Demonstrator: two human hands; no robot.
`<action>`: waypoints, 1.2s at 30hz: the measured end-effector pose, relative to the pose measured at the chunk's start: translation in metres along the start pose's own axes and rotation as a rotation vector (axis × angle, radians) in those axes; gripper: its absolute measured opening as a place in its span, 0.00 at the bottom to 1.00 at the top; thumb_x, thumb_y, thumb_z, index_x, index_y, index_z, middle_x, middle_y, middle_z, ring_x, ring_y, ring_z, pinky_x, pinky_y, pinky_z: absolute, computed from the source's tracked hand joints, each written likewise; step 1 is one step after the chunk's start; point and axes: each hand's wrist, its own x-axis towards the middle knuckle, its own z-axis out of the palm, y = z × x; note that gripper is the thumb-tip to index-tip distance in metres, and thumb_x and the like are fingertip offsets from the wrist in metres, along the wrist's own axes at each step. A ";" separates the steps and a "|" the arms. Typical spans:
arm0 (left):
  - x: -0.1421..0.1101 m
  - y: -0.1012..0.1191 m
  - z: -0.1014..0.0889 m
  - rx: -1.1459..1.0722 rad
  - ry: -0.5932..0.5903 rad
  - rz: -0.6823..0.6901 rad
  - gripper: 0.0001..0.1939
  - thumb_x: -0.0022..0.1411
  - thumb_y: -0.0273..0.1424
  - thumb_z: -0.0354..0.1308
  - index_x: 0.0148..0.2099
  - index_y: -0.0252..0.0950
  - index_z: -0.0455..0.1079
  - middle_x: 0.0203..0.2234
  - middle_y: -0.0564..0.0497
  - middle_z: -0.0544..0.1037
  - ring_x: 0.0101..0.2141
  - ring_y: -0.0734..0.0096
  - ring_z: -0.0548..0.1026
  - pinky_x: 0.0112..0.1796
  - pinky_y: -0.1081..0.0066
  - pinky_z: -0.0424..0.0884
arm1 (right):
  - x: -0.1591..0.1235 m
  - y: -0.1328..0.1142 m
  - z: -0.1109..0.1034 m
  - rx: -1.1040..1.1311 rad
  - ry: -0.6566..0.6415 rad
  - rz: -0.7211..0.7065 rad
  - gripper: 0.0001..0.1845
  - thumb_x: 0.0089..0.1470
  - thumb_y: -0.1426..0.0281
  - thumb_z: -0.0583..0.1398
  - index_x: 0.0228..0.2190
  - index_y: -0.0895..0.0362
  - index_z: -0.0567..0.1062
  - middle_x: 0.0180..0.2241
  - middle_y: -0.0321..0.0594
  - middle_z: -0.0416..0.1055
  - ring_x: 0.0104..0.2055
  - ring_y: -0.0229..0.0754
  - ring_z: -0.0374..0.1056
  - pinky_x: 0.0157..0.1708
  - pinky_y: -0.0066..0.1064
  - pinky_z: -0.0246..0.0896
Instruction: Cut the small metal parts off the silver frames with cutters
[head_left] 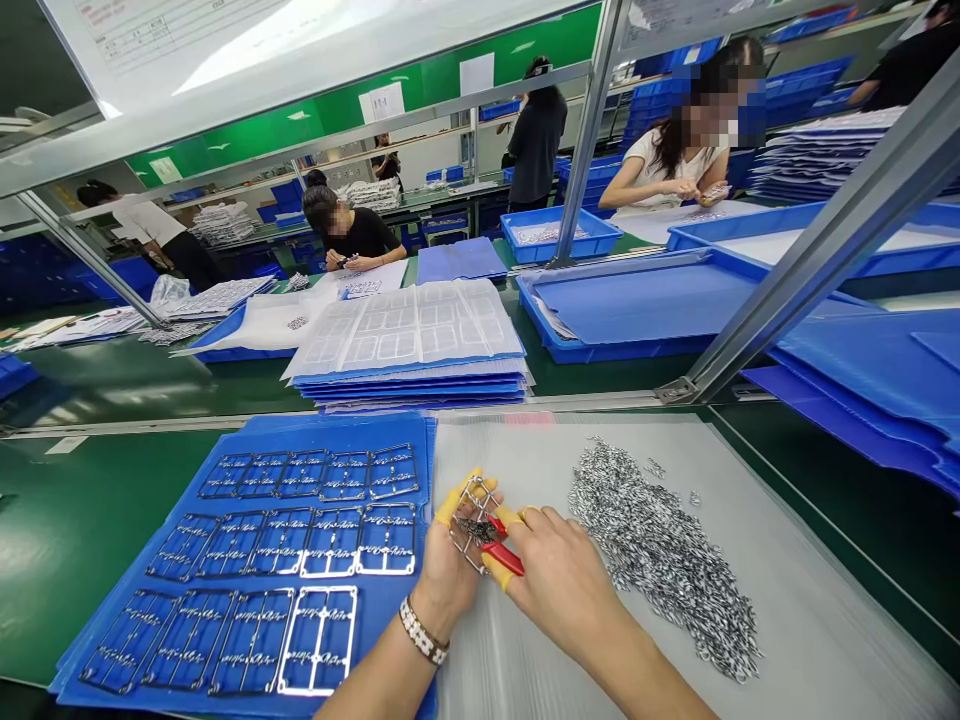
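A frame (466, 550) was clasped by the left grip (450, 565), pliers (504, 557) by the right grip (559, 560). Other frames (318, 640) were laid out, completion unclear; piled links (660, 545) were left.

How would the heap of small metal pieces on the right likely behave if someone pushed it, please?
The metal pieces would probably slide and scatter rather than move as one, since they look loose and a few already lie apart. The sheet beneath looks smooth, so they may slip easily.
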 end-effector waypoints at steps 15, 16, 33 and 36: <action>-0.003 -0.002 0.001 0.089 -0.010 0.066 0.19 0.60 0.37 0.57 0.52 0.36 0.73 0.50 0.43 0.75 0.49 0.58 0.72 0.48 0.64 0.66 | -0.002 -0.006 -0.013 -0.063 -0.071 0.031 0.11 0.48 0.69 0.64 0.37 0.55 0.75 0.30 0.41 0.73 0.34 0.48 0.68 0.33 0.38 0.54; -0.003 0.000 0.003 0.062 -0.023 0.045 0.18 0.60 0.37 0.57 0.51 0.36 0.73 0.49 0.42 0.75 0.47 0.59 0.73 0.47 0.64 0.67 | -0.003 -0.004 -0.015 -0.062 -0.074 0.039 0.13 0.49 0.68 0.64 0.39 0.54 0.75 0.31 0.41 0.73 0.35 0.48 0.68 0.34 0.38 0.54; -0.002 0.003 0.003 -0.028 -0.041 -0.123 0.18 0.63 0.38 0.54 0.50 0.34 0.73 0.51 0.44 0.74 0.50 0.59 0.71 0.44 0.67 0.69 | 0.012 0.014 -0.011 -0.039 -0.136 0.140 0.13 0.56 0.62 0.59 0.41 0.56 0.74 0.37 0.44 0.75 0.41 0.50 0.68 0.39 0.38 0.53; -0.002 0.001 0.002 -0.008 -0.022 -0.098 0.18 0.63 0.38 0.54 0.50 0.34 0.74 0.50 0.44 0.75 0.51 0.59 0.71 0.47 0.66 0.68 | 0.013 0.012 -0.011 -0.047 -0.142 0.144 0.13 0.56 0.62 0.59 0.41 0.56 0.75 0.36 0.44 0.75 0.40 0.49 0.68 0.38 0.37 0.54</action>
